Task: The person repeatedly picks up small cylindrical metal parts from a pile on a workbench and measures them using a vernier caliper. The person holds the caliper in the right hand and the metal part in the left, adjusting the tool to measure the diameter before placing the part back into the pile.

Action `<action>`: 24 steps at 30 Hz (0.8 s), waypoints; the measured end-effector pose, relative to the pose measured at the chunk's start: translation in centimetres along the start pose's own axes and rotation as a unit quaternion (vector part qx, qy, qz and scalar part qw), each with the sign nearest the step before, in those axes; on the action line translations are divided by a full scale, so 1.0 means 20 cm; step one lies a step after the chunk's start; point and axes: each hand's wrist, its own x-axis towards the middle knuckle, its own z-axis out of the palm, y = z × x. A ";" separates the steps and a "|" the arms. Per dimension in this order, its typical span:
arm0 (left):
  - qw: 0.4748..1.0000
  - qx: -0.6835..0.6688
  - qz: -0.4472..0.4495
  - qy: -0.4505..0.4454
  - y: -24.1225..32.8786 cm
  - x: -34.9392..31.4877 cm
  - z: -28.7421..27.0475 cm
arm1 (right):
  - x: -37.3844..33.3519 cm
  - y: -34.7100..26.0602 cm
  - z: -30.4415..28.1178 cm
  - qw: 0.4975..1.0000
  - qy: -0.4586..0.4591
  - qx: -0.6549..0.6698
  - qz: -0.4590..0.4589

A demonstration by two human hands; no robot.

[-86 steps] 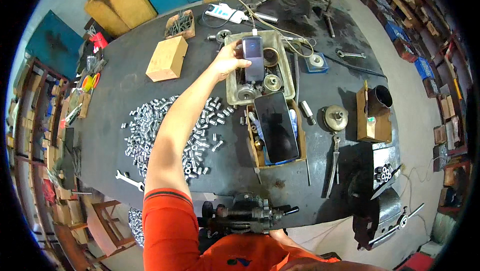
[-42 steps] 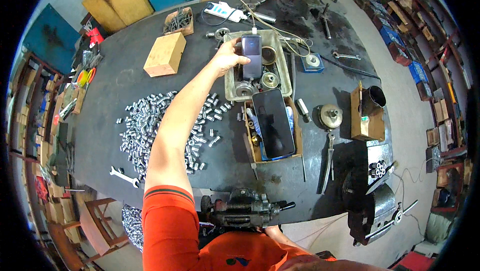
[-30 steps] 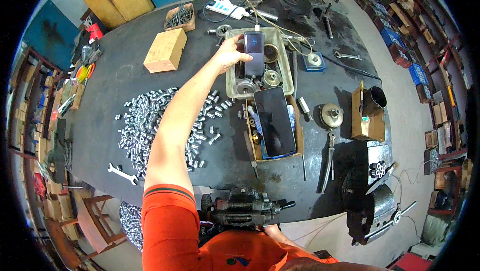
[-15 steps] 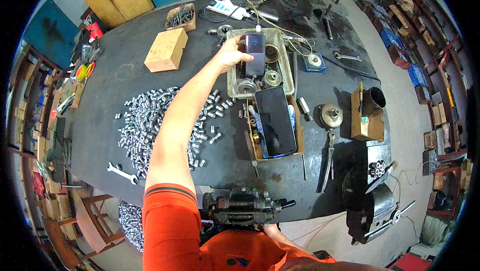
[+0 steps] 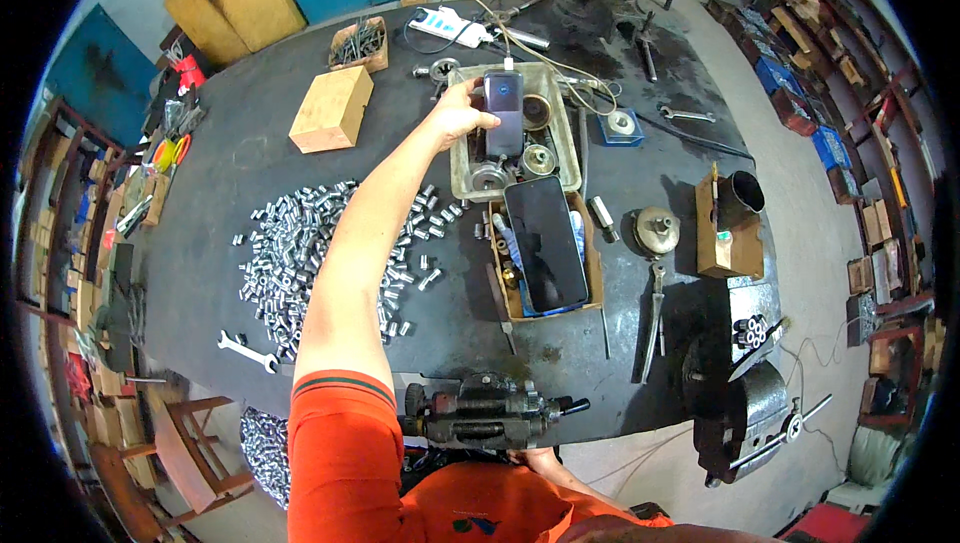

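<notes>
- Left hand (image 5: pixel 462 118) grips a dark handheld device (image 5: pixel 506 131), its thumb across the front, the other fingers partly hidden at the left edge and behind
- The device, lit at its upper part, is held lengthwise from 12 to 6 o'clock over a pale tray (image 5: pixel 461 171); whether it touches the parts beneath cannot be told
- A white plug (image 5: pixel 508 64) sits in the device's 12 o'clock end, with a pale cable running from it
- Round metal parts (image 5: pixel 538 161) lie in the tray, below the device
- From the device, at 3 o'clock: a small blue box (image 5: pixel 622 138) with a round part on top
- Between 5 and 6 o'clock: a black flat-screened slab (image 5: pixel 546 248) tilted across an open cardboard box (image 5: pixel 596 293)
- At 8 o'clock: a heap of small metal cylinders (image 5: pixel 290 253), partly covered by the left forearm
- At 9 o'clock: a light-brown block-shaped box (image 5: pixel 325 111)
- At 11 o'clock: a white power strip (image 5: pixel 445 26)
- At 6 o'clock, well apart: a dark metal fixture (image 5: pixel 485 413), with the right hand (image 5: pixel 538 458) just beyond it, mostly hidden; its grip cannot be told
</notes>
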 end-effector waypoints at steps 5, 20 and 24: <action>1.000 0.022 -0.012 0.009 0.01 -0.01 -0.02 | 0.00 0.00 0.01 0.999 -0.043 -0.010 -0.030; 0.965 0.260 -0.018 -0.028 0.70 -0.64 -0.35 | -0.10 -0.04 0.13 0.989 -0.097 0.017 -0.108; 0.965 0.260 0.015 0.036 0.82 -1.15 -0.49 | -0.16 -0.01 0.19 0.983 -0.119 0.051 -0.128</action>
